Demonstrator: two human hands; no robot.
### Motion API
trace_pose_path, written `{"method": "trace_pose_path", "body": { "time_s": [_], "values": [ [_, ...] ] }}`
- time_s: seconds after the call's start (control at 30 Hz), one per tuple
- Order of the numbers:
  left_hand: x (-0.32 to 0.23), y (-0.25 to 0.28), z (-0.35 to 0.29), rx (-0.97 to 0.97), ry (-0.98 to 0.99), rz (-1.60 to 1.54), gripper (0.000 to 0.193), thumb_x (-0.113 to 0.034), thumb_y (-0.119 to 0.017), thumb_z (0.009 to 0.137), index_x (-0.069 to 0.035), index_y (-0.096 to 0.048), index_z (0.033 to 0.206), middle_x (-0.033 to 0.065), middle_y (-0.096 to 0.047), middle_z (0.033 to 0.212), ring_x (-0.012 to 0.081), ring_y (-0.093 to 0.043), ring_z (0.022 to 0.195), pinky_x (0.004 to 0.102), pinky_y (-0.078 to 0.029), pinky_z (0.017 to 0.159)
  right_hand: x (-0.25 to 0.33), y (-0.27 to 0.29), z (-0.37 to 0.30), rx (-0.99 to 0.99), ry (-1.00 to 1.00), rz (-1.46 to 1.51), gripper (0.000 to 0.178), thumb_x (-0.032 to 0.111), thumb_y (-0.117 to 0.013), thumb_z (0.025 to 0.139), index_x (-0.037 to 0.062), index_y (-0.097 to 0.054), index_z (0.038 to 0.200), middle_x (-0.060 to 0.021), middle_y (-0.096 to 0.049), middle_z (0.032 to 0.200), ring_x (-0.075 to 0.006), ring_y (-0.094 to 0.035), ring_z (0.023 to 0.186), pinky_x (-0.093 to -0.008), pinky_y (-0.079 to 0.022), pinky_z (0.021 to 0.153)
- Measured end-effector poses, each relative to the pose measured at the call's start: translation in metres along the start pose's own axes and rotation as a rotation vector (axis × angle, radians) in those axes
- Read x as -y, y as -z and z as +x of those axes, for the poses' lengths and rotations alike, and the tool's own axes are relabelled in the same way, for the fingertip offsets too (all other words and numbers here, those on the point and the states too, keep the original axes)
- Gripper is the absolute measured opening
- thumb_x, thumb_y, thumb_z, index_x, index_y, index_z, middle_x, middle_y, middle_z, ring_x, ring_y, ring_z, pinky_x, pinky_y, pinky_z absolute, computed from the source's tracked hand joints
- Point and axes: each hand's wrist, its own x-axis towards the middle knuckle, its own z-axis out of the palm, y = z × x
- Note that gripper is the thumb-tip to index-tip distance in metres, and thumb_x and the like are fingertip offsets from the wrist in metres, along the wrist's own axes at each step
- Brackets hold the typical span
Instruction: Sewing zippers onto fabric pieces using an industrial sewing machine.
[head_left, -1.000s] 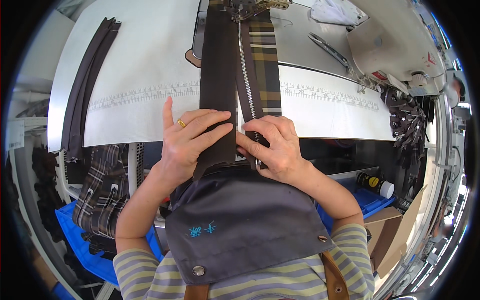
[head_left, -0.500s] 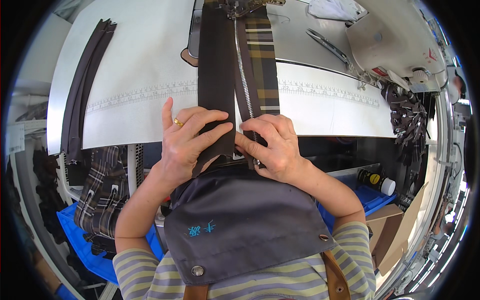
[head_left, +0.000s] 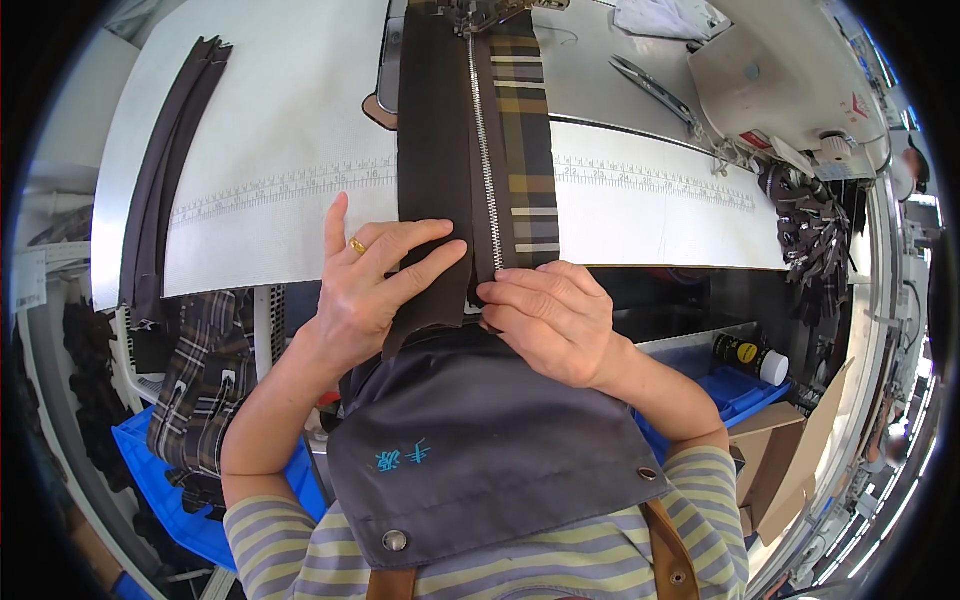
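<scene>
A zipper (head_left: 483, 150) with silver metal teeth on dark tape runs from under the sewing machine's presser foot (head_left: 470, 28) toward me. It lies between a dark brown fabric strip (head_left: 432, 140) on the left and a plaid fabric piece (head_left: 531, 160) on the right. My left hand (head_left: 368, 282), a ring on one finger, grips the near end of the brown strip, its little finger raised. My right hand (head_left: 555, 318) is closed on the zipper's near end at the table's front edge. Its fingertips partly hide that end.
On the white table (head_left: 270, 140) with printed rulers, folded dark strips (head_left: 175, 180) lie at left. Thread snips (head_left: 655, 92) rest beside the machine body (head_left: 790, 85). Dark scraps (head_left: 812, 225) hang at right. Plaid pieces (head_left: 205, 390) drape over a blue bin (head_left: 150, 450); a black bottle (head_left: 750, 358) lies at right.
My right hand has shifted slightly right and toward me, with its fingers drawn closer together. The zipper now lies straighter and closer against the brown strip, closing the white gap. My left hand barely moved.
</scene>
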Motion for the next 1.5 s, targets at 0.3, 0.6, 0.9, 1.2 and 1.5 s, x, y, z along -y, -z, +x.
{"method": "trace_pose_path", "body": {
  "time_s": [0.3, 0.6, 0.9, 1.2, 1.5],
  "values": [
    [0.001, -0.001, -0.002, -0.014, 0.008, -0.034, 0.035, -0.016, -0.063, 0.078, -0.012, -0.071, 0.112, 0.0035, -0.064, 0.113, 0.016, -0.061, 0.093, 0.0481, -0.006, 0.115, 0.01, -0.005, 0.007, 0.054, -0.015, -0.024, 0.019, 0.005, -0.073, 0.066, 0.004, -0.066, 0.083, -0.0081, -0.069, 0.094, -0.0206, -0.065, 0.09, -0.0318, -0.049, 0.073],
    [-0.003, 0.001, 0.002, 0.032, 0.042, -0.042, 0.036, -0.013, -0.066, 0.075, -0.014, -0.071, 0.11, 0.0025, -0.063, 0.114, 0.017, -0.06, 0.094, 0.052, -0.007, 0.114, 0.008, -0.008, 0.009, 0.094, 0.024, 0.007, 0.022, 0.012, -0.07, 0.068, 0.0019, -0.065, 0.087, -0.0106, -0.066, 0.096, -0.0235, -0.063, 0.092, -0.0339, -0.05, 0.077],
    [-0.002, 0.009, 0.002, 0.063, -0.038, 0.085, 0.042, -0.002, -0.06, 0.07, -0.011, -0.069, 0.11, 0.0022, -0.063, 0.116, 0.0179, -0.06, 0.102, 0.0587, -0.009, 0.112, -0.035, 0.006, 0.032, 0.291, -0.143, -0.088, 0.046, 0.021, -0.074, 0.074, 0.0082, -0.063, 0.117, -0.0101, -0.055, 0.124, -0.0279, -0.051, 0.113, -0.0404, -0.044, 0.089],
    [0.031, 0.042, 0.045, 0.4, -0.093, 0.004, 0.047, -0.001, -0.057, 0.074, -0.008, -0.063, 0.119, 0.0061, -0.056, 0.133, 0.0202, -0.056, 0.119, 0.0608, -0.018, 0.11, -0.026, 0.007, 0.014, 0.228, -0.059, -0.027, 0.047, 0.014, -0.077, 0.065, 0.0079, -0.069, 0.111, -0.0059, -0.062, 0.11, -0.0231, -0.056, 0.099, -0.0352, -0.047, 0.08],
    [0.097, -0.007, 0.113, 0.145, 0.075, 0.138, 0.045, -0.04, -0.072, 0.078, -0.017, -0.067, 0.116, -0.0008, -0.059, 0.131, 0.0238, -0.055, 0.116, 0.0593, -0.015, 0.111, -0.033, 0.01, 0.024, 0.319, -0.016, 0.018, 0.04, 0.01, -0.071, 0.066, 0.0081, -0.071, 0.105, -0.0035, -0.062, 0.103, -0.0211, -0.056, 0.097, -0.0334, -0.047, 0.078]
  ]
}}
